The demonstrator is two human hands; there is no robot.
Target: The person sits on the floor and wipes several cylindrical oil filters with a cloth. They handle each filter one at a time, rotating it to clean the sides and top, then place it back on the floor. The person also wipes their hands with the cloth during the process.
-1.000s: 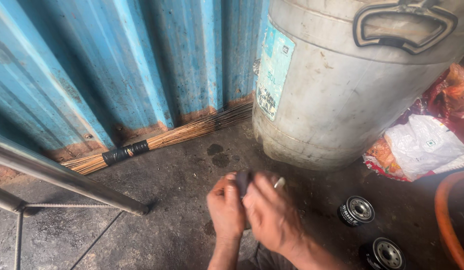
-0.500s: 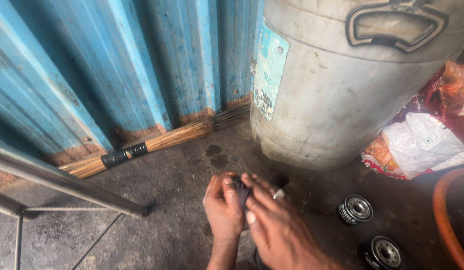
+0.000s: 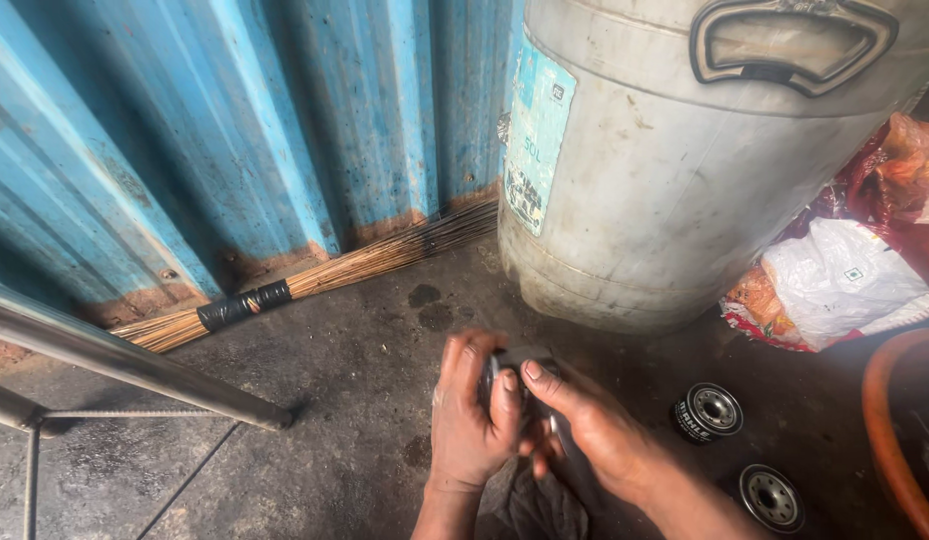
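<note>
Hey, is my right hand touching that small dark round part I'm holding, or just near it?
Touching. The head view shows the right hand with its thumb laid over the dark round part, and the left hand wrapped around its other side.

wall (image 3: 285,120): blue, ribbed | drum (image 3: 685,180): grey | broom (image 3: 315,280): tan, black band

Looks like a rough vehicle-repair workshop or yard corner: oil-stained concrete floor (image 3: 315,400), rusty blue corrugated metal wall (image 3: 235,140) across upper left, big grimy plastic drum (image 3: 685,180) at upper right, two black oil filters (image 3: 707,412) lying at lower right.
</note>
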